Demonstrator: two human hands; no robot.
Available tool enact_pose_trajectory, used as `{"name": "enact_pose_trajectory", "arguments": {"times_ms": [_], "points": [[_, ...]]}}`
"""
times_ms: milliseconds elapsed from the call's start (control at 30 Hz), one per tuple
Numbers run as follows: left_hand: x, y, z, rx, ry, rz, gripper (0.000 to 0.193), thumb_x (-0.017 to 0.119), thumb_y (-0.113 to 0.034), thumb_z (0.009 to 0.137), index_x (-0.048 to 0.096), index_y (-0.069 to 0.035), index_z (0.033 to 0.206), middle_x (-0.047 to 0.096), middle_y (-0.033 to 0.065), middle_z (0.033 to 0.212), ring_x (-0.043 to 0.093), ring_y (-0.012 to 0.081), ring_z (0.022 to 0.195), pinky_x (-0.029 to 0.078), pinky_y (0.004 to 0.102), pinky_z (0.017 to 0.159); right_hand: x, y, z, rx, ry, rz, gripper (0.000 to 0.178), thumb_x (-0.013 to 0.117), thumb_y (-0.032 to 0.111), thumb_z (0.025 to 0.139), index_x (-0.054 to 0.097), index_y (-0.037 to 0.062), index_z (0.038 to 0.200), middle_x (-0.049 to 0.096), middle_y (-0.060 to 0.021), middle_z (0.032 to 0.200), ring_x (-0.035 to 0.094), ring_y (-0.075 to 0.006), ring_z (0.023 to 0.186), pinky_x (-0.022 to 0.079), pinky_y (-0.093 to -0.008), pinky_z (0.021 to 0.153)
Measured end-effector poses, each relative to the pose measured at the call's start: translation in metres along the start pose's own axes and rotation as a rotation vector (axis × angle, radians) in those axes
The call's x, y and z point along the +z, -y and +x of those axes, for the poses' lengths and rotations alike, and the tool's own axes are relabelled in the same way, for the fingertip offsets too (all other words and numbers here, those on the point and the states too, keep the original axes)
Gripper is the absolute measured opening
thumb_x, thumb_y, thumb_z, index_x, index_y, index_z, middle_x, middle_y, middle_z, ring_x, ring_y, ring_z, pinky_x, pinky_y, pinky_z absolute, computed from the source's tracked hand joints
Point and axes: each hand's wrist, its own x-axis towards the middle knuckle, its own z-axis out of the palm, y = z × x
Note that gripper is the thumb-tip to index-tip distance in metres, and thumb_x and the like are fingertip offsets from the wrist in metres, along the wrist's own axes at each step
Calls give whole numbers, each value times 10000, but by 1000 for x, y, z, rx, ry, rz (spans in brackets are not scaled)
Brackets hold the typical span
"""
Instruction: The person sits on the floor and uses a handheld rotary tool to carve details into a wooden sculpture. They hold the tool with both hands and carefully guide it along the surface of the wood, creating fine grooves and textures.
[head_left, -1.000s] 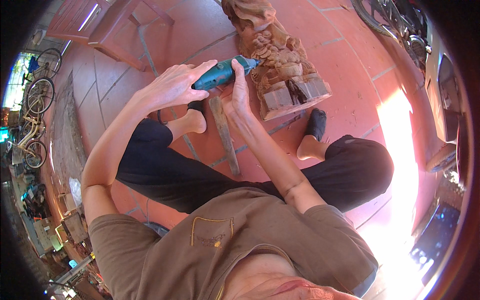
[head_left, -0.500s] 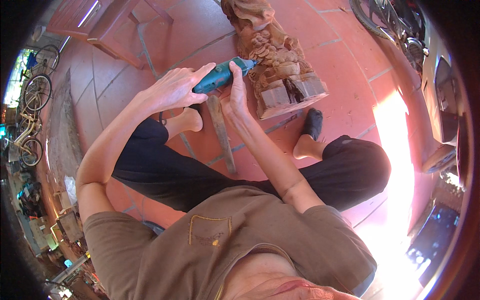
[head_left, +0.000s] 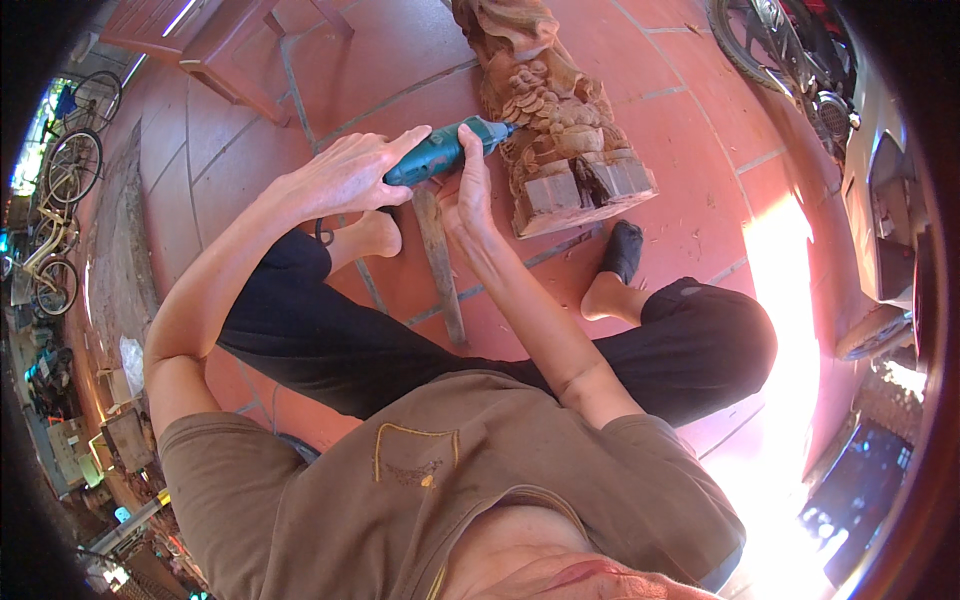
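A teal rotary tool point(head_left: 440, 157) is held in both hands, its nose pointing right at a carved wooden statue point(head_left: 565, 125). My left hand point(head_left: 350, 170) is closed round the tool's rear end from the left. Under and beside its front part, my right hand point(head_left: 468, 195) grips it, thumb on top of the body. The tip meets or nearly meets the carving's left side; the exact contact is too small to tell. The statue lies on the tiled floor with its flat, blocky base nearest me.
A narrow wooden strip point(head_left: 437, 265) lies between my legs. A reddish-brown chair point(head_left: 215, 50) stands at the far left, bicycles point(head_left: 75, 180) beyond it. At the right is a motorbike point(head_left: 885, 210). Wood chips point(head_left: 655, 245) dot the tiles near my right foot.
The whole view has shifted slightly. Both hands keep their hold on the rotary tool, whose tip stays at nearly the same spot on the carving.
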Motion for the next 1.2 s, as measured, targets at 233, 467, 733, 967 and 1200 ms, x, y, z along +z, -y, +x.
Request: {"name": "enact_pose_trajectory", "arguments": {"times_ms": [233, 467, 733, 967, 1200], "points": [[-2, -1, -2, -31, 29, -15, 807, 716, -236, 776, 372, -17, 1472, 659, 283, 974, 657, 407, 874, 515, 467, 815, 2, -1, -5, 2, 2, -1, 474, 646, 496, 885, 549, 76, 1080, 635, -48, 954, 664, -177, 839, 574, -378, 695], [1, 3, -3, -85, 119, -38, 798, 710, -233, 783, 369, -24, 1473, 656, 294, 984, 653, 423, 880, 512, 473, 817, -1, -9, -6, 85, -28, 21, 446, 643, 472, 895, 545, 78, 1080, 635, -44, 956, 661, -173, 853, 586, -376, 708], [2, 6, -8, -35, -22, -21, 780, 701, -253, 798, 359, -35, 1465, 653, 285, 978, 648, 440, 901, 504, 490, 815, 7, 4, -3, 28, 64, -25, 421, 662, 461, 891, 541, 92, 1054, 640, -49, 931, 670, -170, 828, 588, -379, 699], [8, 8, -2, -88, -2, -51, 783, 692, -245, 788, 358, -18, 1459, 646, 300, 985, 645, 447, 901, 501, 488, 815, 2, 2, 7, 57, 60, -32, 438, 659, 467, 892, 543, 84, 1071, 648, -58, 938, 678, -192, 830, 591, -401, 693], [9, 7, 5, -72, -15, -61, 776, 690, -238, 783, 370, -14, 1454, 645, 308, 947, 644, 443, 893, 499, 484, 805, -1, 5, 14, 40, 50, -28, 418, 650, 446, 899, 545, 78, 1067, 639, -66, 951, 675, -207, 842, 606, -437, 707]]}}
